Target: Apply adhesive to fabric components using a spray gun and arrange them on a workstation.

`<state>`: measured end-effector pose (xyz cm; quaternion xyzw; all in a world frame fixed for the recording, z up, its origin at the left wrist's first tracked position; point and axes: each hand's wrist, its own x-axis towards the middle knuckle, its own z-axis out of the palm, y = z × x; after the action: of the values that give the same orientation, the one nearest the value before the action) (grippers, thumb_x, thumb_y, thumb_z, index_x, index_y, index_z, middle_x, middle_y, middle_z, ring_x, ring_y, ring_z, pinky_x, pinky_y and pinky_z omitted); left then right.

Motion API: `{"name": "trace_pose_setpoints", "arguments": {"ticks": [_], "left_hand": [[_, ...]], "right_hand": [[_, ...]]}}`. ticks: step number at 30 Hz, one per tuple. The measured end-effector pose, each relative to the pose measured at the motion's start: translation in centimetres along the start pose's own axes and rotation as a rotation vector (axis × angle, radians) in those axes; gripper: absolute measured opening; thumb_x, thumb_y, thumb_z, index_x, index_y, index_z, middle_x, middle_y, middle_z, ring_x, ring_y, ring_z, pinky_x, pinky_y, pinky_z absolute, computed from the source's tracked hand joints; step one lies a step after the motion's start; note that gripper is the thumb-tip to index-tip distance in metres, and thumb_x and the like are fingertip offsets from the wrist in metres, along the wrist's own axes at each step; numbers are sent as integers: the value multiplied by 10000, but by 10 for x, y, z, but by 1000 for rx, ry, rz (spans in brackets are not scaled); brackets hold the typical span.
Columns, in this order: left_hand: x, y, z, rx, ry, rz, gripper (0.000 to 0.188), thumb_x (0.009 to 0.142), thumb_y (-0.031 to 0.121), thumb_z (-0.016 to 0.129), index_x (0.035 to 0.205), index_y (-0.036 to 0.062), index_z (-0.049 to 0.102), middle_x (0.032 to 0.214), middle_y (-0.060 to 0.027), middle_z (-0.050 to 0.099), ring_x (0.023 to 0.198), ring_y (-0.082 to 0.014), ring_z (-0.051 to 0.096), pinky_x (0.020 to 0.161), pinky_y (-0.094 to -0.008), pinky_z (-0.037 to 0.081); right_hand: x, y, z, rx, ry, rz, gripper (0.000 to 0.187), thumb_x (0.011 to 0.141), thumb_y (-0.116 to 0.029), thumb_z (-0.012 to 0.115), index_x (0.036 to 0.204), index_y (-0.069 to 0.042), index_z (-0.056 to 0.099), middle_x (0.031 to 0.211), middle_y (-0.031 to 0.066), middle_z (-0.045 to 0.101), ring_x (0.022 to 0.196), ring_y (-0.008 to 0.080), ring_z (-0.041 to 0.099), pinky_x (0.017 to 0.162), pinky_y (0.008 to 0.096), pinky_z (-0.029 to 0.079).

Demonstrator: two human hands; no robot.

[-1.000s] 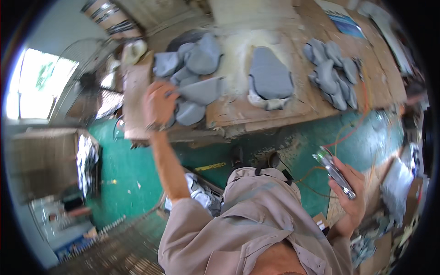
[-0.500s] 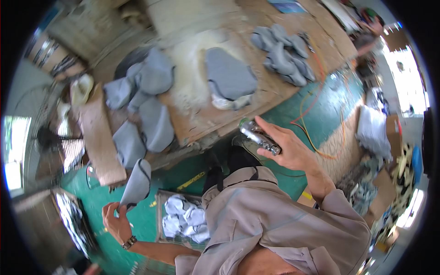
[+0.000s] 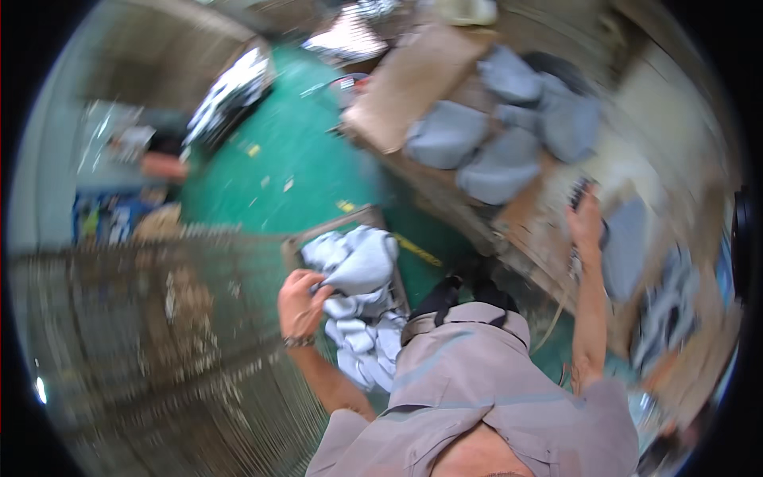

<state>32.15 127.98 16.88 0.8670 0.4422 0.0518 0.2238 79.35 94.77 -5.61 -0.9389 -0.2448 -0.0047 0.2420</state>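
My left hand [image 3: 302, 305] is closed, with thumb and fingers pinching the edge of a soft grey, dark-edged pad [image 3: 362, 267]. The pad hangs above a framed bin [image 3: 296, 253] that holds several crumpled pale grey pads [image 3: 362, 343]. Over the worktable, my right hand [image 3: 586, 224] is wrapped round a metal spray gun [image 3: 581, 191]; motion blurs it and the fingers partly cover it. Close to the right wrist, a flat grey pad [image 3: 624, 248] lies on the table, partly behind the forearm.
Several grey pads [image 3: 501, 167] lie loosely piled on the worktable [image 3: 520, 238], beside a brown board [image 3: 417, 87]. More pads [image 3: 671, 306] sit at the right. A slatted rack [image 3: 159, 342] stands at my left. Green floor [image 3: 278, 171] stretches beyond the bin.
My view has swung to the left. My left hand has carried the grey pad from beside the table to above the bin. My right hand now reaches over the table, still holding the spray gun.
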Motion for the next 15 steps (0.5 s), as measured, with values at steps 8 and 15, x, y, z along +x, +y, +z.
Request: {"name": "trace_pose_setpoints", "arguments": {"ticks": [8,15], "left_hand": [[-91,-20,10,28,93,-373,235,740,177,790,935,49,769,971,-138,687,929,-312,664,816,-404,528],[-99,-46,26,-44,109,-409,234,751,182,783,932,37,762,977,-139,686,939,-311,662,822,-406,525]], "right_hand": [[16,25,89,-380,-44,-65,744,829,-178,749,1428,66,380,1330,270,518,1196,429,545,1006,489,460],[-30,-54,85,-44,-317,-312,460,844,-181,691,1247,25,611,1217,265,615,1156,397,581,1004,459,459]]}}
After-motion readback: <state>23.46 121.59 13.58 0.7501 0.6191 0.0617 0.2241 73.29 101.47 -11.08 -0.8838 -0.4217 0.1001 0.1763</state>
